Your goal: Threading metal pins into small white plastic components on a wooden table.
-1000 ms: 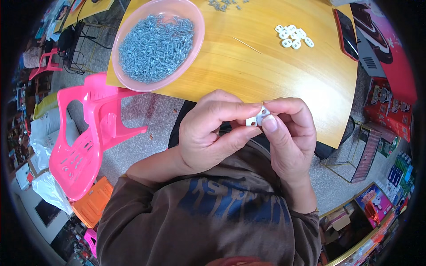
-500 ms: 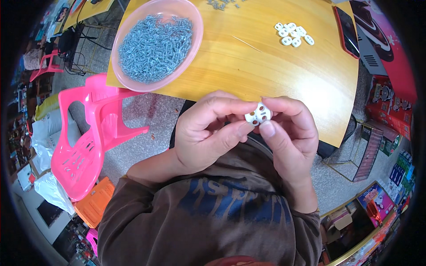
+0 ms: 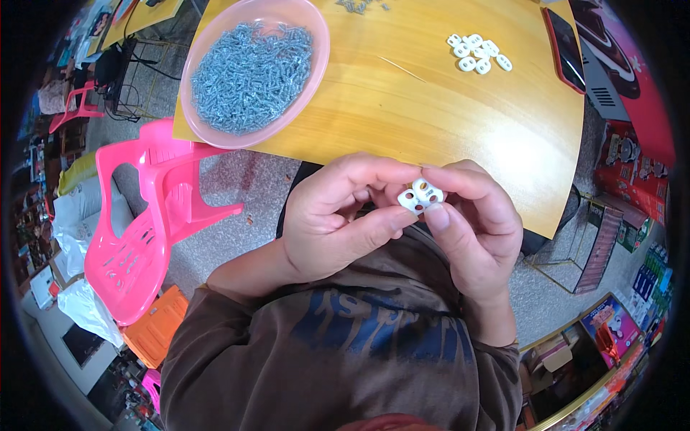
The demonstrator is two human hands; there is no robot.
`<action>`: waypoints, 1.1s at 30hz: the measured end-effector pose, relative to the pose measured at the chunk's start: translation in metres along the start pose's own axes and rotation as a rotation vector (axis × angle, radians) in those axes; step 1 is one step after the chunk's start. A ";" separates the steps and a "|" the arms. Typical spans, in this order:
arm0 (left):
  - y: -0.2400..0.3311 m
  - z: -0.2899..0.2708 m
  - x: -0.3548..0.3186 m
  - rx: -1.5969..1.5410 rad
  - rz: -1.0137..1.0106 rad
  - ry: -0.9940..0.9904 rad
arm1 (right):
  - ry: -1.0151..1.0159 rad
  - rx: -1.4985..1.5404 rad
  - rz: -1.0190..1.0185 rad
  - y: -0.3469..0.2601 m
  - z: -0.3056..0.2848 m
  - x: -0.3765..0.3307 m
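Note:
Two small white oval plastic pieces with holes are held side by side in front of my chest, their edges touching. My left hand [image 3: 338,212] pinches the left white piece [image 3: 404,204] between thumb and bent fingers. In my right hand [image 3: 478,223], thumb and forefinger close on the right white piece [image 3: 430,192], which bears a small dark marking. Both forefingers nearly meet above the pieces. Part of each piece is hidden behind the fingertips. Farther off, a small pile of similar white pieces [image 3: 480,53] lies on the yellow table [image 3: 345,108].
A pink basin [image 3: 321,72] full of small grey-blue screw-like parts sits at the table's left. More small grey parts [image 3: 357,7] lie at the far edge. A thin stick [image 3: 402,68] is mid-table, a red-edged phone [image 3: 564,50] at right. A pink chair [image 3: 126,266] stands left.
Both hands have come slightly nearer my body with the two pieces. The pieces have turned a little, and the left one sits more tilted against the right one.

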State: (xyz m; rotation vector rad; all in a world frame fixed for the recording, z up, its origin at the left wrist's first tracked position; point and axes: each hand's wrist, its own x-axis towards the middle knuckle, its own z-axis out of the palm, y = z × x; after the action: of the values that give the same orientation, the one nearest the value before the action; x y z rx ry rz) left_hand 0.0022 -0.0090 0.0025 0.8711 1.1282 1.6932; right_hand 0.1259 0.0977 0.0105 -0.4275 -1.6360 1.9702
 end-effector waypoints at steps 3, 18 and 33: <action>0.001 -0.001 0.001 0.029 -0.033 -0.035 | -0.008 0.063 0.021 0.000 0.001 -0.002; -0.010 -0.006 0.001 0.238 0.140 -0.024 | -0.027 0.157 0.105 0.000 0.004 -0.006; -0.012 -0.014 0.012 0.451 0.347 -0.154 | -0.030 0.208 0.104 0.007 0.001 -0.010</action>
State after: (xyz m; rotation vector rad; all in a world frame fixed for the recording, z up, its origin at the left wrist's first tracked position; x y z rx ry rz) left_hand -0.0113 -0.0005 -0.0124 1.5279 1.3326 1.6269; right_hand 0.1322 0.0906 0.0027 -0.4117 -1.4327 2.2065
